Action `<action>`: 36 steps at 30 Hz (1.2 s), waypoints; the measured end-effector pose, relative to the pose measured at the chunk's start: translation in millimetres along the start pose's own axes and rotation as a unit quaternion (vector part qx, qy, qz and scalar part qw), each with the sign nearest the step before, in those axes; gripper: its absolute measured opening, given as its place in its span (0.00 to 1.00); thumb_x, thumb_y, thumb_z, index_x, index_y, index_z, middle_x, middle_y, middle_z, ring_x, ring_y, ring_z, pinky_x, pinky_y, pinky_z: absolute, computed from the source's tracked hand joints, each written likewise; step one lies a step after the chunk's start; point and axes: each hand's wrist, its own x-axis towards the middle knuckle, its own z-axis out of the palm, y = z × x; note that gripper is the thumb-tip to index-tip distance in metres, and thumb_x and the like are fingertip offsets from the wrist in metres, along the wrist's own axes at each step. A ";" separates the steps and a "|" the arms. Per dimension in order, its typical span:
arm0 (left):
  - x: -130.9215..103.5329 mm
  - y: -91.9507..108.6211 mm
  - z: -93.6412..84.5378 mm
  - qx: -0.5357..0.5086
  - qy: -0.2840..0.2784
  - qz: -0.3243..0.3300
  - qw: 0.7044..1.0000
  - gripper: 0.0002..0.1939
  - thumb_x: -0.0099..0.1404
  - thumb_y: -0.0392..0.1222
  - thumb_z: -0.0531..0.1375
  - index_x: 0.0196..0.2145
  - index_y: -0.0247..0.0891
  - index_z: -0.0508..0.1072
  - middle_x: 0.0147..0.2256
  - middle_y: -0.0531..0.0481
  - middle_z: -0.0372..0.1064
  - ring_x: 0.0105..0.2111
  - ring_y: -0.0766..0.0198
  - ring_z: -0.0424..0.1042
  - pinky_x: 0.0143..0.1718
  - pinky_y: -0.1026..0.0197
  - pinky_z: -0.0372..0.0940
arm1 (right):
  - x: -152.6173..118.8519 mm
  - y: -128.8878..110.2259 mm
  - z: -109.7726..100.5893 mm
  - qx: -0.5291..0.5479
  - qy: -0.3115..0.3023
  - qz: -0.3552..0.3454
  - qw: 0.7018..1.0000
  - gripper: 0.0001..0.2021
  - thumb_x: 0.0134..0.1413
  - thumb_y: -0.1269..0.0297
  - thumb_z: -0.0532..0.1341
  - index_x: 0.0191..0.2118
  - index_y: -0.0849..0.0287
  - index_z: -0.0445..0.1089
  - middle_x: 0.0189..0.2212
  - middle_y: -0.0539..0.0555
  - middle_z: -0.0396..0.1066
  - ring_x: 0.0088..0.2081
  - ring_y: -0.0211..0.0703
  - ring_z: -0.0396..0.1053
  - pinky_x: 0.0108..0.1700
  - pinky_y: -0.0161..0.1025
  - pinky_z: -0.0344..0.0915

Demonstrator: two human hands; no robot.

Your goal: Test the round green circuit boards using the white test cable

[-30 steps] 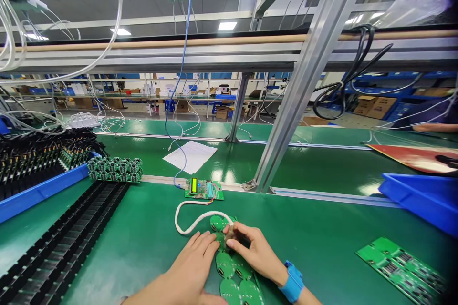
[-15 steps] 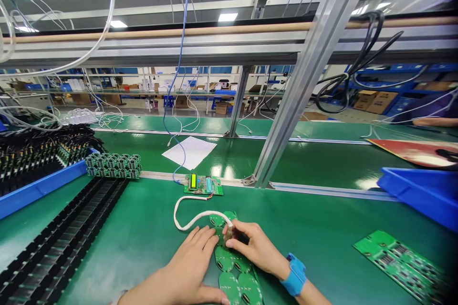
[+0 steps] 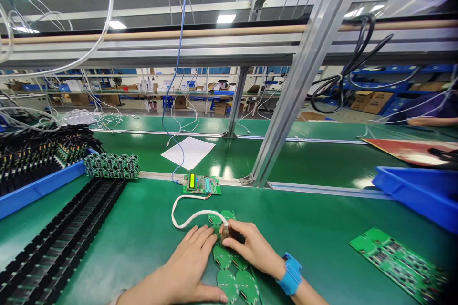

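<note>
A panel of round green circuit boards (image 3: pixel 227 284) lies on the green bench in front of me. My left hand (image 3: pixel 193 261) rests flat along its left edge, fingers stretched out and thumb on a lower board. In my right hand (image 3: pixel 252 246), thumb and fingers pinch a brownish connector (image 3: pixel 225 232) at the end of a white sleeved cable (image 3: pixel 195 219). The connector is down against one of the upper boards; its contact face is hidden. That cable runs to a small green circuit board with a lit yellow display (image 3: pixel 192 180) beyond the panel.
Black slotted rails (image 3: pixel 77 228) and stacked round boards (image 3: pixel 112 166) are on the left, beside a blue bin of wired boards (image 3: pixel 53 181). Rectangular green boards (image 3: pixel 395 259) and a blue tray (image 3: pixel 418 193) sit right. Behind are paper (image 3: pixel 188 152) and a metal post (image 3: pixel 282 109).
The whole view has shifted slightly. My left hand stays flat on the panel and my right hand keeps the connector at about the same spot on the boards.
</note>
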 end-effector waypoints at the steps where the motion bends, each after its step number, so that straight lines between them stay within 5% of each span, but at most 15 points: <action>1: 0.0 -0.1 -0.1 0.000 0.003 0.000 1.000 0.51 0.57 0.70 0.59 0.64 0.29 0.50 0.64 0.31 0.46 0.63 0.40 0.47 0.62 0.36 0.46 | 0.1 0.2 0.5 -0.001 0.005 -0.003 1.000 0.10 0.59 0.59 0.59 0.30 0.58 0.68 0.25 0.49 0.69 0.27 0.40 0.63 0.31 0.34 0.60; 16: 1.4 -7.9 -0.7 0.041 0.014 -0.010 0.999 0.50 0.60 0.67 0.59 0.65 0.29 0.49 0.65 0.33 0.43 0.64 0.44 0.45 0.63 0.40 0.45 | 7.9 1.7 7.3 0.004 0.052 -0.006 0.999 0.07 0.59 0.61 0.59 0.33 0.58 0.68 0.30 0.52 0.72 0.31 0.43 0.67 0.36 0.36 0.63; 36: 0.2 -3.3 -9.4 -0.009 0.003 -0.007 1.000 0.46 0.60 0.68 0.59 0.63 0.32 0.54 0.64 0.34 0.45 0.64 0.45 0.45 0.63 0.38 0.43 | 6.4 5.4 8.9 0.037 0.040 0.005 0.998 0.04 0.59 0.65 0.59 0.37 0.59 0.70 0.31 0.52 0.73 0.33 0.44 0.68 0.38 0.36 0.63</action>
